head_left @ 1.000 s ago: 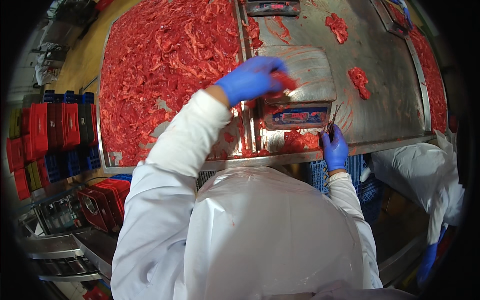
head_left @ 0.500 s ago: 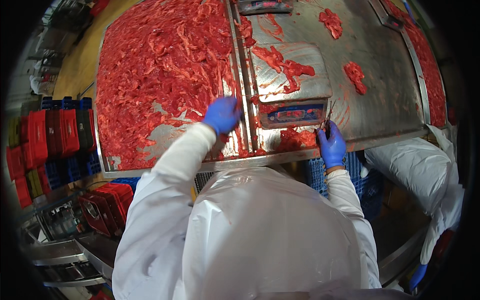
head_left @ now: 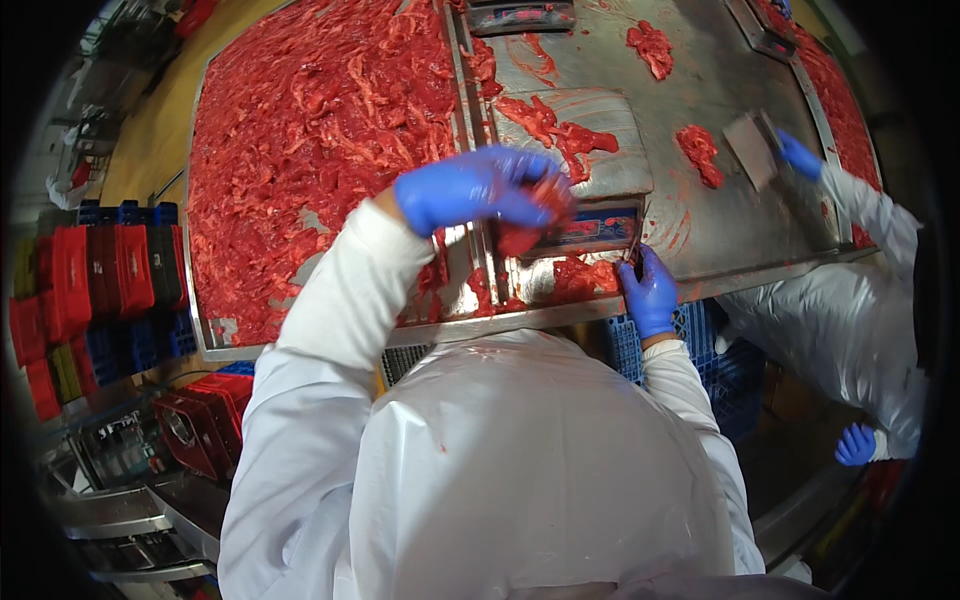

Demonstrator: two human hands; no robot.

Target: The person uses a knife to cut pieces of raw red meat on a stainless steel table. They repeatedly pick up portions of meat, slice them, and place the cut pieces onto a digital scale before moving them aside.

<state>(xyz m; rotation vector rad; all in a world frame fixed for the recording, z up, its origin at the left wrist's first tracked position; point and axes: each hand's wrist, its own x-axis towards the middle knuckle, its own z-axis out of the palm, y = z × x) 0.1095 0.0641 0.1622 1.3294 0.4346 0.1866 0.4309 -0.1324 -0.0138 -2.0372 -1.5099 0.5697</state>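
Raised over the metal divider, my left hand (head_left: 460, 190), in a blue glove, grips a blurred lump of red meat (head_left: 530, 215) in front of the scale. The scale's steel platform (head_left: 610, 120) carries meat pieces (head_left: 570, 140); its display (head_left: 585, 228) is partly hidden by that lump. At the scale's right front corner, my right hand (head_left: 650, 290) is closed on a thin metal tool (head_left: 632, 258), possibly scissors. More meat (head_left: 580, 280) lies along the front beside it. Left of the divider, a wide bed of meat (head_left: 310, 130) covers much of the steel tray (head_left: 222, 350).
At the right, a co-worker in white (head_left: 850, 330) reaches onto the table, a gloved hand (head_left: 800, 155) at a metal plate (head_left: 750, 150). A second scale (head_left: 515, 18) stands behind. Stacked red and blue crates (head_left: 70, 280) are at left, blue crates (head_left: 690, 330) below right.
Meat appeared on the scale platform. My left hand went down into the left tray, then came up rightward with meat. The co-worker's arm now reaches onto the table with a plate.
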